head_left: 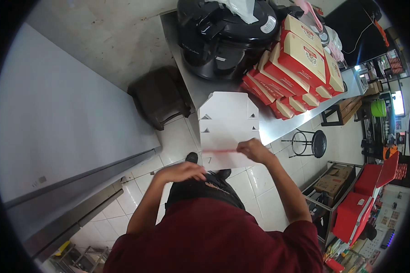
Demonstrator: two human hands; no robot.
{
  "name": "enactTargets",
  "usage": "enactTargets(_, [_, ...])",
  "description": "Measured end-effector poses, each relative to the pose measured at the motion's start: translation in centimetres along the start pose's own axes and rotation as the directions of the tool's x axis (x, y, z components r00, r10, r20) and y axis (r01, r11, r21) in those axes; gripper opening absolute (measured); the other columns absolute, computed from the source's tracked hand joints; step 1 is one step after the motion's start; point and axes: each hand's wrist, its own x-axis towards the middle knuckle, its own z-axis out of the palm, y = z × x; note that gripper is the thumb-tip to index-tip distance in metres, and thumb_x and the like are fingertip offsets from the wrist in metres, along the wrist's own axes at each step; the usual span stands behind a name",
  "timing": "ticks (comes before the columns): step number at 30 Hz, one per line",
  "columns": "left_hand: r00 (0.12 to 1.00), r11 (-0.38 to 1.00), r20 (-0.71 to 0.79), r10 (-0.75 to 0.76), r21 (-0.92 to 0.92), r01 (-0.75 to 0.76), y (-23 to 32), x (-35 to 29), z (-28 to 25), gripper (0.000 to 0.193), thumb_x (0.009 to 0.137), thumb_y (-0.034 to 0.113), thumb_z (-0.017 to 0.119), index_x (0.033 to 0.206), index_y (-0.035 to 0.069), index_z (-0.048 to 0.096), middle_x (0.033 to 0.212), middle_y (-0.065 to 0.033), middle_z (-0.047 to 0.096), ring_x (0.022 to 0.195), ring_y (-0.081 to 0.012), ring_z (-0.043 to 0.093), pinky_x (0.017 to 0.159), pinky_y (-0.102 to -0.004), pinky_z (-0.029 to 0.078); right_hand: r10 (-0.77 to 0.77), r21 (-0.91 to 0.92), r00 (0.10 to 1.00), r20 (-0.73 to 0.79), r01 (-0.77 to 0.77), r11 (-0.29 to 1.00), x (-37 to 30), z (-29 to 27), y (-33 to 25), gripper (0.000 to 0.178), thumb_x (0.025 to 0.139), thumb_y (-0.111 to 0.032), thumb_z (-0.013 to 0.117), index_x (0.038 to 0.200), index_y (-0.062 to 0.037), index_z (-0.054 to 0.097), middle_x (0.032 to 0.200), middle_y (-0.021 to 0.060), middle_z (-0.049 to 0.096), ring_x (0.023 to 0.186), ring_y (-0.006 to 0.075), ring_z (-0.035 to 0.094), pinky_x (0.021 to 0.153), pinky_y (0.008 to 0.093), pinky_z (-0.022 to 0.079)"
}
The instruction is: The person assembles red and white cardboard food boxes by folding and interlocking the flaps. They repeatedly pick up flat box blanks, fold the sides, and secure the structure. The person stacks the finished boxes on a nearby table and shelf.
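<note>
A flat, die-cut white cardboard box blank [228, 109] with small triangular slots lies on the metal table and juts over its near edge. A red strip runs across its near part, where my right hand [256, 151] is closed at the card's right side. To the left, my left hand [182, 172] hovers by the near left corner with its fingers stretched out and nothing visible in them. Beyond the blank, folded red and cream boxes [300, 57] are stacked in a leaning pile on the table.
A large black cooker [228, 41] stands at the back of the metal table [271, 129]. Left of the table is a dark bin [159, 95], and a big grey cabinet [68, 113] fills the left side. A round black stool [319, 143] and red cool boxes [351, 216] are at the right.
</note>
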Motion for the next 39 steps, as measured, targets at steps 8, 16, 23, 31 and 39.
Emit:
enactTargets(8, [0.888, 0.386, 0.077, 0.453, -0.915, -0.118, 1.9, 6.1, 5.2, 0.136, 0.062, 0.105, 0.032, 0.162, 0.014, 0.023, 0.165, -0.0163, 0.027, 0.151, -0.0386, 0.029, 0.114, -0.0739, 0.026, 0.047, 0.052, 0.868, -0.494, -0.024, 0.998, -5.9, -2.0, -12.7, 0.025, 0.082, 0.002, 0.076, 0.105, -0.007, 0.075, 0.107, 0.0069, 0.077, 0.09, 0.0236, 0.075, 0.081, 0.0335, 0.059])
enactTargets(16, [0.98, 0.901, 0.094, 0.174, -0.416, -0.12, 4.9, 5.5, 7.5, 0.079, 0.086, 0.034, 0.082, 0.149, 0.007, 0.042, 0.133, -0.0075, 0.058, 0.125, -0.0194, 0.056, 0.11, -0.0403, 0.043, 0.508, 0.847, 0.686, -0.521, 0.341, 0.408, -8.2, 4.7, -22.0, 0.041, 0.093, -0.015, 0.075, 0.128, -0.0005, 0.061, 0.119, 0.009, 0.068, 0.108, 0.022, 0.065, 0.096, 0.0356, 0.051])
enactTargets(23, [0.891, 0.963, 0.434, -0.131, 0.268, 0.011, 9.7, 7.0, 10.4, 0.055, 0.096, 0.016, 0.068, 0.144, 0.004, 0.046, 0.132, -0.0061, 0.057, 0.122, -0.0166, 0.055, 0.105, -0.0324, 0.045, 0.726, 0.897, 0.527, -0.442, 0.266, 0.353, -11.9, 7.9, -19.3, 0.025, 0.088, -0.011, 0.081, 0.108, 0.0002, 0.072, 0.094, 0.0045, 0.074, 0.086, 0.0104, 0.068, 0.079, 0.0283, 0.055])
enactTargets(31, [0.833, 0.977, 0.529, -0.16, -0.036, 0.211, 10.4, 4.6, 13.9, 0.07, 0.101, 0.042, 0.06, 0.155, 0.004, 0.037, 0.139, -0.0093, 0.055, 0.123, -0.0141, 0.054, 0.102, -0.0326, 0.045, 0.789, 0.793, 0.321, -0.524, 0.522, 0.314, -15.0, 10.7, -23.5, 0.017, 0.092, -0.008, 0.076, 0.106, -0.0001, 0.074, 0.1, 0.0064, 0.076, 0.092, 0.0128, 0.069, 0.085, 0.0308, 0.056])
enactTargets(39, [0.925, 0.897, -0.041, 0.377, -0.231, -0.376, 3.2, 4.2, 19.6, 0.058, 0.106, 0.044, 0.052, 0.141, -0.002, 0.053, 0.14, -0.0115, 0.059, 0.128, -0.0173, 0.056, 0.109, -0.0344, 0.044, 0.818, 0.616, 0.004, -0.575, 0.661, 0.43, -14.4, 13.4, -26.3, 0.028, 0.097, -0.005, 0.069, 0.123, 0.0021, 0.062, 0.116, 0.0082, 0.07, 0.105, 0.0161, 0.067, 0.092, 0.032, 0.054])
